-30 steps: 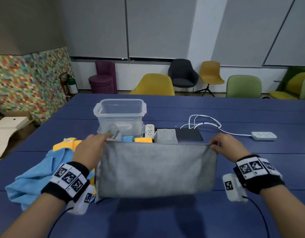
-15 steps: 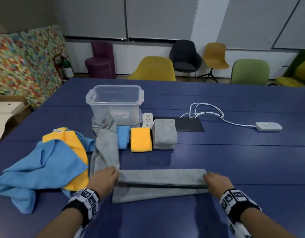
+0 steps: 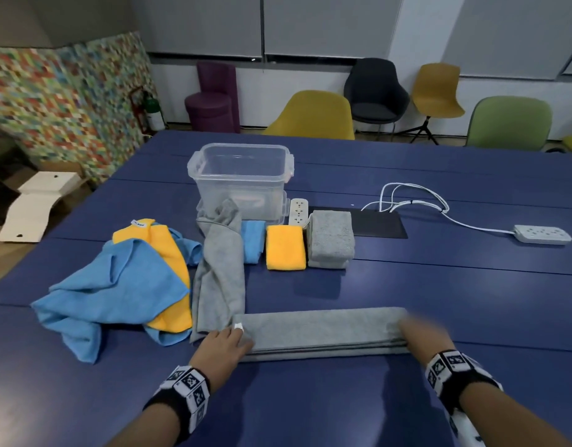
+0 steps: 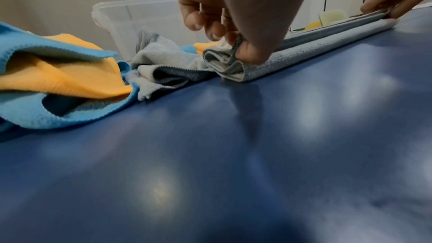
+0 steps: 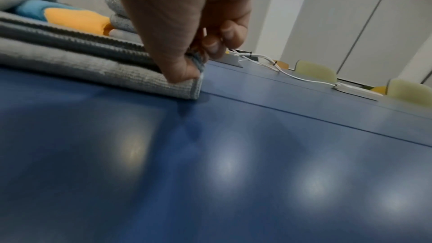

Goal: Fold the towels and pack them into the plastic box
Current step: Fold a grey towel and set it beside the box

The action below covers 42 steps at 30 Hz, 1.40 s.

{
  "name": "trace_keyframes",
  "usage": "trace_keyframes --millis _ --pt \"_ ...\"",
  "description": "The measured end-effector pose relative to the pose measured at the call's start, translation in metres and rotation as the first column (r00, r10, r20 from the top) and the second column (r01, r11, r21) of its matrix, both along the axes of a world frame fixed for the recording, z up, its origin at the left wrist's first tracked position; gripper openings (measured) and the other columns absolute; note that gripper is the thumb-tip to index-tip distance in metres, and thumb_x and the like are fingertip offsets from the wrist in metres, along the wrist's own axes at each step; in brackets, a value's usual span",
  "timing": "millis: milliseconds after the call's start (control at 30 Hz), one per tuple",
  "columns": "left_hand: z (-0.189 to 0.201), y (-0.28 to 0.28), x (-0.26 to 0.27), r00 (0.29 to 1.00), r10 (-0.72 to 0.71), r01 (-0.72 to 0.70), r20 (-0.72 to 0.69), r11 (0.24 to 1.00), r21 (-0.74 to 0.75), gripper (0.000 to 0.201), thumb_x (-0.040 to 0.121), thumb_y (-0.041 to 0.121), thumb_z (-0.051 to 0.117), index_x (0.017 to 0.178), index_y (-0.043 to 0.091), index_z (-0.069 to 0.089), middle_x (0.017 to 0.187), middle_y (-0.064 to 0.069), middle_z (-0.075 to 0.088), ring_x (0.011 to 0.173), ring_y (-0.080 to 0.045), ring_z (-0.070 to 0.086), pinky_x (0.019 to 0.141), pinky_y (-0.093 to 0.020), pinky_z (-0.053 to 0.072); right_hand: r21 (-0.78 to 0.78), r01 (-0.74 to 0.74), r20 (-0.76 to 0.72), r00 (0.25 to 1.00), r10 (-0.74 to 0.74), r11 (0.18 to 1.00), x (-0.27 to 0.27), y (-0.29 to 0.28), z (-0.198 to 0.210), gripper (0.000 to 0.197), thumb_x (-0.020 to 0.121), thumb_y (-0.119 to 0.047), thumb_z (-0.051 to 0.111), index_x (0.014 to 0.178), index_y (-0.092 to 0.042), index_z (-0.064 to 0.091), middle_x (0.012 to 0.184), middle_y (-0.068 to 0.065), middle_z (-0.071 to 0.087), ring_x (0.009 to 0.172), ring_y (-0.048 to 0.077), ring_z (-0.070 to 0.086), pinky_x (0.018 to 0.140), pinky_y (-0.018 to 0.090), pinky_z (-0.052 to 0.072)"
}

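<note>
Left hand [image 3: 220, 346], right hand [image 3: 424, 335] grips pinch grey towel [image 3: 320, 330] ends (folded strip, on table [image 3: 310, 398]).

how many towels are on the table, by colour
Grey: 3, the long folded strip held at both ends, a loose one, and a folded stack that may be more than one towel.
Blue: 2, a loose one and a folded one.
Yellow: 2, a loose one and a folded one.
Total: 7 towels visible.

Blue table [image 3: 439, 169]; behind it mustard, black and green chairs [image 3: 310, 116], grey wall panels [image 3: 326, 24], mosaic wall [image 3: 52, 101].
</note>
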<state>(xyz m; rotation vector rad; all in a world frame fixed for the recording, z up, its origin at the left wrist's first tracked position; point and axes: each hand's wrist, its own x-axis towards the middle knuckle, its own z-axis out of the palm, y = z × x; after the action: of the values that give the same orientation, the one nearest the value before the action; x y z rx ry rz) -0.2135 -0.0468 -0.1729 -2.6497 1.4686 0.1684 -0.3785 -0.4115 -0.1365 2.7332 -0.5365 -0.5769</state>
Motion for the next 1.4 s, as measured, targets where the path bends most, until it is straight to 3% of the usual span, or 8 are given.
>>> trace_keyframes --millis 367,500,700,867,967,1133,1333,1400 --pt "0.016 -0.005 -0.011 0.996 -0.052 0.063 0.074 0.985 -0.158 0.035 0.061 0.056 0.057 0.074 0.026 0.069 0.076 0.005 0.058 0.070 -0.015 0.053 0.069 -0.028 0.031 0.070 0.029 -0.102 0.995 -0.022 0.997 0.009 0.014 0.016 0.044 0.088 -0.024 0.048 0.130 -0.013 0.040 0.134 0.006 0.043 0.121 0.027 0.047 0.096 0.037 0.040" --pt "0.017 -0.057 -0.016 0.999 0.035 -0.030 0.009 0.932 -0.361 0.040 0.097 0.039 0.021 0.105 0.029 0.058 0.096 0.008 0.065 0.091 -0.012 0.061 0.084 -0.026 0.037 0.157 -0.163 0.396 0.914 0.089 0.974 0.044 0.060 0.022 0.035 0.063 -0.027 0.034 0.074 -0.015 0.065 0.077 0.001 0.062 0.065 0.021 0.065 0.055 0.026 0.051" --pt "-0.012 -0.118 -0.045 0.954 0.262 -0.287 -0.145 0.938 -0.193 0.067 0.097 0.044 -0.004 0.144 0.014 0.032 0.152 0.003 0.016 0.143 -0.025 0.014 0.115 -0.043 0.013 0.306 -0.192 0.269 0.957 0.109 0.932 0.068 0.123 -0.055 0.057 0.075 -0.038 0.032 0.114 -0.015 0.067 0.110 0.002 0.070 0.097 0.022 0.068 0.078 0.031 0.055" --pt "-0.051 -0.082 -0.032 0.895 0.357 -0.398 -0.266 0.910 -0.117 0.058 0.099 0.045 0.002 0.142 0.019 0.029 0.148 -0.011 0.034 0.137 -0.032 0.029 0.107 -0.038 0.033 0.364 -0.150 0.257 0.965 0.056 0.919 0.041 0.077 -0.080 0.067 0.095 -0.056 0.004 0.149 -0.017 -0.003 0.136 0.003 0.049 0.137 0.026 0.017 0.114 0.033 -0.002" --pt "-0.043 -0.053 -0.018 0.864 0.396 -0.456 -0.309 0.877 -0.151 0.057 0.099 0.046 0.005 0.147 0.017 0.015 0.134 -0.018 0.051 0.137 -0.031 0.022 0.116 -0.030 0.007 0.383 -0.076 0.227 0.974 -0.014 0.921 0.025 0.041 -0.071 0.067 0.096 -0.056 0.007 0.149 -0.015 -0.003 0.137 0.005 0.047 0.143 0.026 0.003 0.114 0.031 -0.004" --pt "-0.045 -0.036 -0.008 0.872 0.421 -0.452 -0.251 0.888 -0.082 0.064 0.098 0.051 0.005 0.150 0.015 0.004 0.158 -0.005 -0.003 0.145 -0.016 -0.013 0.115 -0.031 -0.008 0.388 0.038 0.122 0.988 -0.092 0.921 0.004 -0.009 -0.068 0.069 0.096 -0.057 0.009 0.145 -0.011 0.026 0.133 0.010 0.055 0.144 0.013 -0.014 0.110 0.034 0.007" --pt "-0.039 -0.029 -0.007 0.866 0.489 -0.500 -0.108 0.833 -0.237 0.061 0.097 0.050 0.009 0.123 0.012 0.049 0.126 -0.016 0.059 0.132 -0.034 0.031 0.111 -0.051 0.010 0.269 -0.044 0.171 0.985 -0.003 0.962 0.013 -0.005 -0.060 0.072 0.096 -0.054 0.009 0.119 -0.007 0.058 0.119 0.014 0.065 0.122 0.034 0.051 0.116 0.043 -0.006" --pt "-0.020 -0.018 0.000 0.777 0.592 -0.625 -0.216 0.681 -0.382 0.046 0.094 0.040 0.029 0.109 0.010 0.060 0.114 -0.019 0.062 0.110 -0.039 0.052 0.093 -0.053 0.038 0.237 -0.039 0.243 0.970 -0.021 0.971 0.028 0.018 -0.042 0.054 0.089 -0.053 0.044 0.119 -0.008 0.054 0.116 0.019 0.064 0.102 0.038 0.064 0.110 0.051 0.022"
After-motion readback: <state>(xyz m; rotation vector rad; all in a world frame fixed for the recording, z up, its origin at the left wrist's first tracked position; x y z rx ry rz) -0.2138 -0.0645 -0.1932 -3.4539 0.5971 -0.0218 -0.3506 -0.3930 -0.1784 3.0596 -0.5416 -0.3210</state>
